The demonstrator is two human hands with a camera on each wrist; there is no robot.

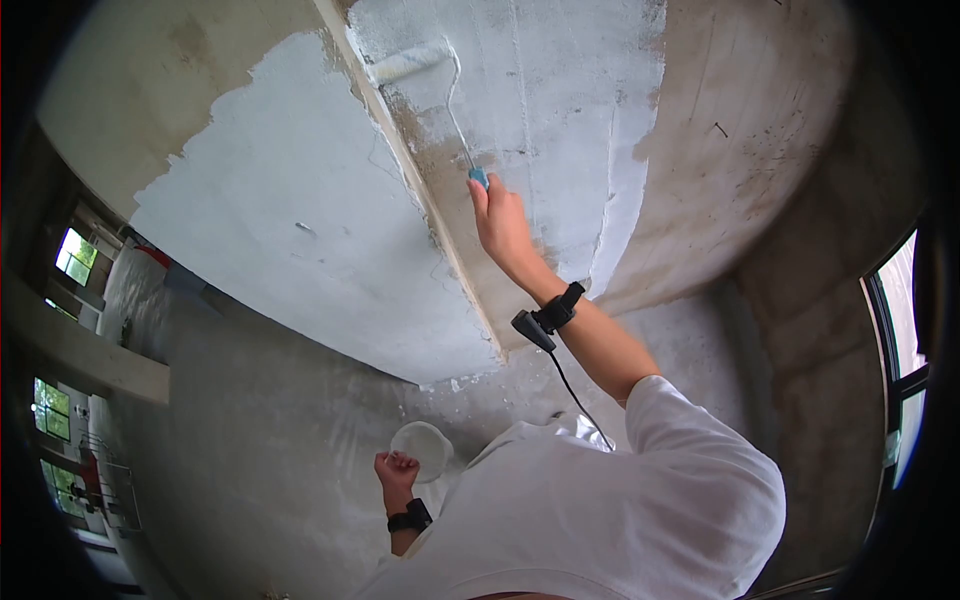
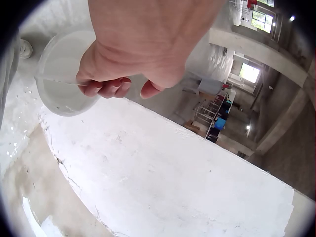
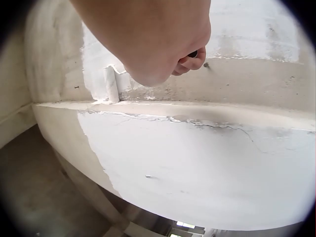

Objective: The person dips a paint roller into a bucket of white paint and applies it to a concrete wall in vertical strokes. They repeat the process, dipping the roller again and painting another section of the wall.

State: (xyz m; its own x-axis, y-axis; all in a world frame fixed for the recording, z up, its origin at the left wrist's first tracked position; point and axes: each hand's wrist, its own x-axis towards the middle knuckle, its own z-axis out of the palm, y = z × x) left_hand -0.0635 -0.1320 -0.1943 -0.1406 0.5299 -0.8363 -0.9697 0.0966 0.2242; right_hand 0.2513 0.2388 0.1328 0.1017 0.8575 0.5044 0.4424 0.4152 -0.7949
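My right hand (image 1: 505, 222) is raised and grips the blue handle of a paint roller (image 1: 410, 64). The white sleeve lies against the wall, right beside the raised strip (image 1: 420, 185). In the right wrist view the roller (image 3: 112, 85) shows past the hand (image 3: 153, 49), which hides most of its handle. Low down, my left hand (image 1: 398, 468) holds the thin handle (image 2: 59, 79) of a white bucket (image 1: 437, 431), its fingers curled round it. Pale liquid shows inside the bucket in the left wrist view, partly covered by the hand (image 2: 133, 69).
White paint covers patches of wall (image 1: 290, 200) on both sides of the strip, with bare brownish plaster (image 1: 730, 130) beyond. A small metal piece (image 1: 305, 229) sticks out of the painted part. Grey concrete floor (image 1: 270, 400) lies below. A window (image 1: 905, 320) stands at the right.
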